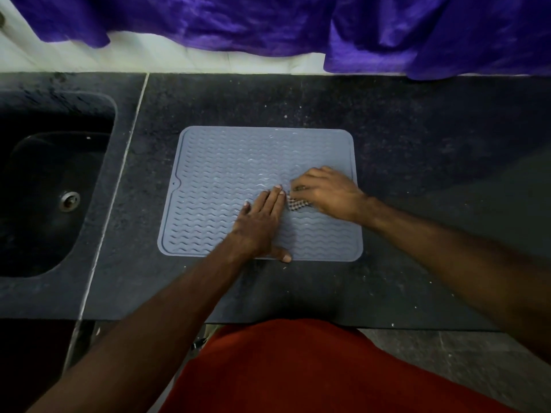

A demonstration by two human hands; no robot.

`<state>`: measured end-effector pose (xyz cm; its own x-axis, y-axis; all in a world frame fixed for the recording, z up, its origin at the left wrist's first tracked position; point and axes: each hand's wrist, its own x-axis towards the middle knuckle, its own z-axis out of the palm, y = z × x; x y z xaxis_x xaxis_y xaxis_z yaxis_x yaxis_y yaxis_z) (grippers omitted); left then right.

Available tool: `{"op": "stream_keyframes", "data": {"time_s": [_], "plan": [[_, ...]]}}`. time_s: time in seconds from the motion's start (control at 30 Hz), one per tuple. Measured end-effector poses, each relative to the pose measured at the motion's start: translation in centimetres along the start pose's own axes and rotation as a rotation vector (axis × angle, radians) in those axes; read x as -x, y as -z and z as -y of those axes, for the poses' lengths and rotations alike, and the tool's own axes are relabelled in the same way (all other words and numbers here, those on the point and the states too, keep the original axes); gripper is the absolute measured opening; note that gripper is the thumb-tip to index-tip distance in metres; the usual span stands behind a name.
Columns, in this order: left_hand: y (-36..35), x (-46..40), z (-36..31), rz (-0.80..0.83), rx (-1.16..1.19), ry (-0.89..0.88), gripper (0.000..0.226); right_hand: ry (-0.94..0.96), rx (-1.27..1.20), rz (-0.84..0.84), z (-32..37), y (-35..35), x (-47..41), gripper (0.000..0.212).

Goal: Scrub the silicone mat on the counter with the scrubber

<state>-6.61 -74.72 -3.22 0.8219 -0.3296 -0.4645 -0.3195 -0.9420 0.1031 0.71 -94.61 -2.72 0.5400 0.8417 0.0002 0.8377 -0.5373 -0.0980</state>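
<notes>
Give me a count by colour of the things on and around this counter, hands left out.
Grey: 1, the silicone mat
Checkered dark and light: 1, the scrubber
Purple: 1, the cloth
Black: 2, the counter and the sink
Total: 5

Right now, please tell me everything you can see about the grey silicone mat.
The silicone mat is a grey-blue, rounded rectangle with wavy ridges, a raised rim and a small notch on its left edge. It lies flat on the dark counter, right of the sink, and shines as if wet. The left hand presses flat on it; the right hand holds the scrubber against it.
</notes>
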Motion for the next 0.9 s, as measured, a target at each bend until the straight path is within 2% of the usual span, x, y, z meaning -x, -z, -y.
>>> {"op": "stream_keyframes", "data": {"time_s": [0.2, 0.27, 0.33, 0.4, 0.47, 0.73, 0.9], "plan": [[-0.1, 0.0, 0.0, -0.002, 0.016, -0.001, 0.144, -0.062, 0.004, 0.024, -4.0, 1.1, 6.1, 0.056], [0.0, 0.0, -0.1, 0.008, 0.03, 0.004, 0.144, -0.051, 0.017, 0.022, -3.8, 1.2, 5.0, 0.051], [0.1, 0.0, -0.1, 0.016, 0.031, 0.005, 0.144, -0.04, -0.003, -0.061, -3.0, 1.2, 2.9, 0.037], [0.2, -0.1, -0.2, 0.027, 0.022, 0.006, 0.143, -0.027, -0.039, -0.12, -1.4, 0.9, 0.5, 0.034], [0.3, 0.0, -0.2, 0.033, 0.017, 0.009, 0.142, 0.0, -0.028, -0.084, 0.0, 0.4, -1.1, 0.031], [0.4, 0.2, -0.1, 0.034, 0.047, -0.003, 0.142, -0.115, -0.03, 0.013, -4.1, 1.2, 5.9, 0.057], [0.6, 0.2, 0.0, 0.037, 0.071, -0.016, 0.141, -0.158, -0.026, 0.001, -3.9, 1.0, 5.9, 0.05]]}}
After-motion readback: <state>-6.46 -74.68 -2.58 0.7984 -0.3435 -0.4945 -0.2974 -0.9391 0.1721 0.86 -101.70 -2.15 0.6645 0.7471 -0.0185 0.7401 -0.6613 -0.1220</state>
